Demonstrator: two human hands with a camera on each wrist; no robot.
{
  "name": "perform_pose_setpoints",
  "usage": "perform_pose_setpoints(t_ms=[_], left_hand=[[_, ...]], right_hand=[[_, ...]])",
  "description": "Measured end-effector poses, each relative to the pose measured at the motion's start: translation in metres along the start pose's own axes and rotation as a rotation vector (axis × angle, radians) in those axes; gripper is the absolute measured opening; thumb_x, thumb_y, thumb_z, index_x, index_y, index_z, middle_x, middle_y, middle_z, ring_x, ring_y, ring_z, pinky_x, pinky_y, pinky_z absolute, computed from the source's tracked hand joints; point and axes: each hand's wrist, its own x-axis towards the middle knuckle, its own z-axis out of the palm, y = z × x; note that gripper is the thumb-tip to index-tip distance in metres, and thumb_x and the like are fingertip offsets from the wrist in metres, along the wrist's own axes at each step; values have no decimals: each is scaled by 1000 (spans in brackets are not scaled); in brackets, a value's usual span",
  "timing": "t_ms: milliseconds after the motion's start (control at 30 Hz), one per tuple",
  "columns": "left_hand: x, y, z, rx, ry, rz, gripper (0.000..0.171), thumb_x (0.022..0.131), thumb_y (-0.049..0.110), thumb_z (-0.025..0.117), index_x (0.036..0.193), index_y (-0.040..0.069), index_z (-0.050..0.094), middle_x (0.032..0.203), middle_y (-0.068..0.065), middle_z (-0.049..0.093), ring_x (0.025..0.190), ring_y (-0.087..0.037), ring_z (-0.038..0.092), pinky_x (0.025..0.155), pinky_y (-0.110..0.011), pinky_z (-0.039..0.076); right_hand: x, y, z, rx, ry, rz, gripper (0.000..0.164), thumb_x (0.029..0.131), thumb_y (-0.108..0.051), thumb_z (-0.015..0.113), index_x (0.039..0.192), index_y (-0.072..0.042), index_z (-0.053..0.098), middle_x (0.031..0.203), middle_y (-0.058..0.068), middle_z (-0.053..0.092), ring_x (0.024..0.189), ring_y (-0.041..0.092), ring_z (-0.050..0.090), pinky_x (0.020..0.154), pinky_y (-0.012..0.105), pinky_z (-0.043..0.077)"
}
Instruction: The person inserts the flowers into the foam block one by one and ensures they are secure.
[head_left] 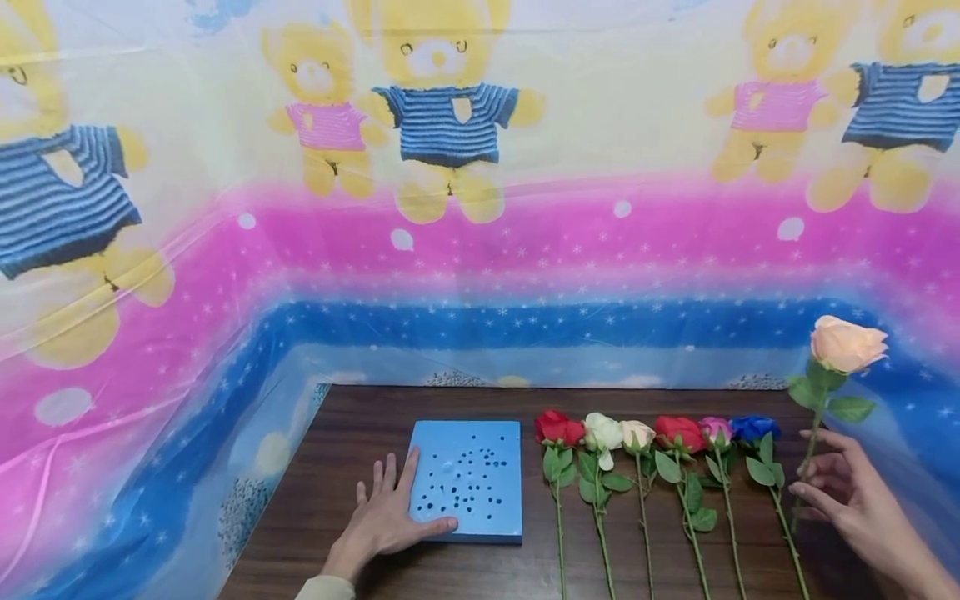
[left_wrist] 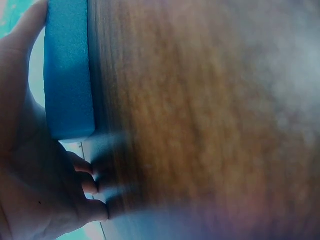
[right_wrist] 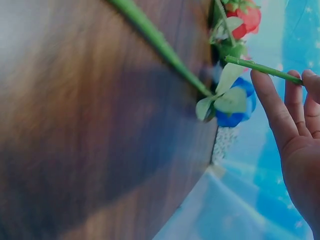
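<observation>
A blue foam block [head_left: 465,492] dotted with dark holes lies on the table. My left hand [head_left: 390,508] rests at its near left corner, fingers spread along the left side and thumb across the front edge. In the left wrist view the foam block [left_wrist: 69,70] shows its thick side against that hand [left_wrist: 45,175]. At the right, my right hand [head_left: 855,483] pinches the stem of a peach rose [head_left: 847,343], bloom up and raised off the table. The right wrist view shows the cut lower end of its stem [right_wrist: 265,69] poking out past the fingers of the hand [right_wrist: 300,135].
Artificial roses lie in a row, blooms away from me: a red rose [head_left: 558,428], a white rose [head_left: 603,432], a cream rose [head_left: 637,437], another red rose [head_left: 678,433], a pink rose [head_left: 716,430] and a blue rose [head_left: 753,428]. A bear-print cloth [head_left: 480,258] hangs behind the dark wooden table [head_left: 360,433].
</observation>
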Motion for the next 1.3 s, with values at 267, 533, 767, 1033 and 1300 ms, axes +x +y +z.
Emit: perform_pose_setpoints(t_ms=[267, 533, 767, 1033, 1300], left_hand=[[-2, 0, 1, 5, 11, 6, 138, 84, 85, 78, 182, 20, 4, 181, -37, 4, 166, -61, 0, 124, -87, 0], [0, 0, 0, -4, 8, 4, 138, 84, 85, 78, 182, 20, 6, 181, -37, 4, 167, -61, 0, 124, -87, -1], [-1, -1, 0, -7, -1, -18, 138, 84, 85, 78, 182, 19, 5, 180, -38, 3, 166, -61, -1, 124, -87, -2], [-1, 1, -3, -26, 0, -13, 138, 85, 83, 79, 182, 19, 6, 180, -38, 2, 166, -61, -2, 124, -87, -3], [0, 1, -1, -20, -3, -12, 139, 84, 84, 79, 182, 19, 6, 180, -38, 3, 166, -61, -1, 124, -87, -2]], right_hand=[[20, -24, 12, 32, -23, -115, 87, 97, 17, 76, 169, -9, 36, 100, 9, 68, 81, 16, 74, 60, 36, 65], [45, -51, 33, 28, -26, -135, 84, 98, 12, 78, 168, -11, 38, 103, 13, 66, 83, 16, 73, 61, 31, 62], [61, -73, 52, 54, -68, -162, 83, 100, 12, 76, 168, -11, 34, 108, 17, 64, 85, 19, 72, 64, 33, 65], [73, -89, 68, 169, -117, -188, 78, 105, 8, 71, 170, -15, 34, 110, 19, 62, 86, 28, 73, 67, 39, 68], [82, -103, 84, 180, -140, -196, 76, 106, 5, 71, 169, -18, 35, 110, 17, 64, 89, 29, 74, 66, 37, 66]])
